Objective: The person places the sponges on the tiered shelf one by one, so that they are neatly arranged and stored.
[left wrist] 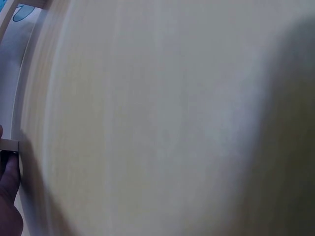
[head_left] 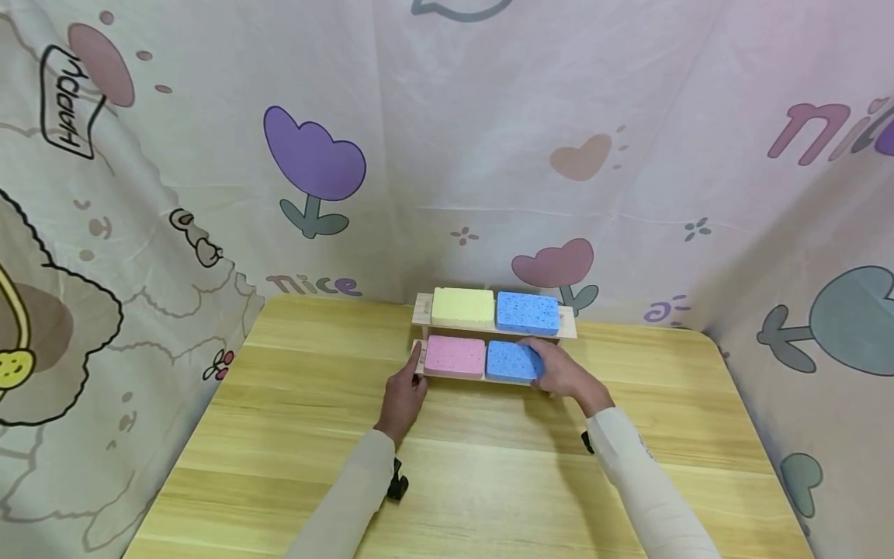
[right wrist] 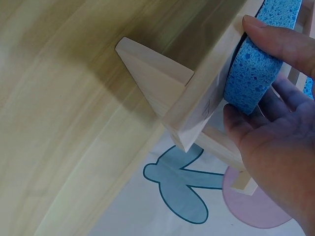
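A small two-tier wooden rack stands at the back of the table. At the left end of its lower tier, my left hand grips the board, with fingers above and below its edge in the left wrist view. My right hand holds the lower blue sponge by its right end, thumb on one side and fingers on the other. In the right wrist view that blue sponge sits on the board. Beside it lies a pink sponge. A yellow sponge and another blue sponge rest on the upper tier.
The wood-grain table extends in front of the rack and to both sides. Close behind the rack hangs a printed cloth, which also covers both sides. A black strap piece shows at the left wrist.
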Available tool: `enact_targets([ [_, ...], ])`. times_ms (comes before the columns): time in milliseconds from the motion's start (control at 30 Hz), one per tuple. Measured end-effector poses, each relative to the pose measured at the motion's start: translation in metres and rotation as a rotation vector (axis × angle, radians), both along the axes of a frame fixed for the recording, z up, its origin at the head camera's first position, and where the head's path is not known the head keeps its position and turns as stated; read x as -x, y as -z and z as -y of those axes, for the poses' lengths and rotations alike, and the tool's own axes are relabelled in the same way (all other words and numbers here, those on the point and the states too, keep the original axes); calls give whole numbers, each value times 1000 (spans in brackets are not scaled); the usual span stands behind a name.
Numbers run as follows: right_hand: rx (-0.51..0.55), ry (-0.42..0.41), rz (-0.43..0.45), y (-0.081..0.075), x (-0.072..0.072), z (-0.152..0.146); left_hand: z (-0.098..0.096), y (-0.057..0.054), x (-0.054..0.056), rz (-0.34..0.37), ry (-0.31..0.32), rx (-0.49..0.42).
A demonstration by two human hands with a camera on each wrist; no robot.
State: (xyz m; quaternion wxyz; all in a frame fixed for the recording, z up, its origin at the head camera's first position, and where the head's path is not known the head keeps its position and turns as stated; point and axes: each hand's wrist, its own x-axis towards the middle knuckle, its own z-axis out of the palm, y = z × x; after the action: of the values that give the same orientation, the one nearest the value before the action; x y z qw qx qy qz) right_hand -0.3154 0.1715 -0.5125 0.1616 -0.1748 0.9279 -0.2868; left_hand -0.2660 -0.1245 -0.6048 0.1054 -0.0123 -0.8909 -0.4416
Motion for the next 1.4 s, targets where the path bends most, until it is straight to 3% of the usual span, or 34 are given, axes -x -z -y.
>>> enact_targets([
  [433,-23,-4,16,-2,-3,2,2,3,-1,-39,19,-4],
  [700,-48,-8,-6,1,-3,2,0,1,1,-12,22,6],
  [933,-96,-22,-108,7,-2,0,-2,1,6,-14,21,25],
  [1067,-108,7,-96,10,-5,-1,-2,3,9,-9,24,30],
  [1400,-1,60,-54,8,-14,-10,6,11,22,-45,-10,62],
])
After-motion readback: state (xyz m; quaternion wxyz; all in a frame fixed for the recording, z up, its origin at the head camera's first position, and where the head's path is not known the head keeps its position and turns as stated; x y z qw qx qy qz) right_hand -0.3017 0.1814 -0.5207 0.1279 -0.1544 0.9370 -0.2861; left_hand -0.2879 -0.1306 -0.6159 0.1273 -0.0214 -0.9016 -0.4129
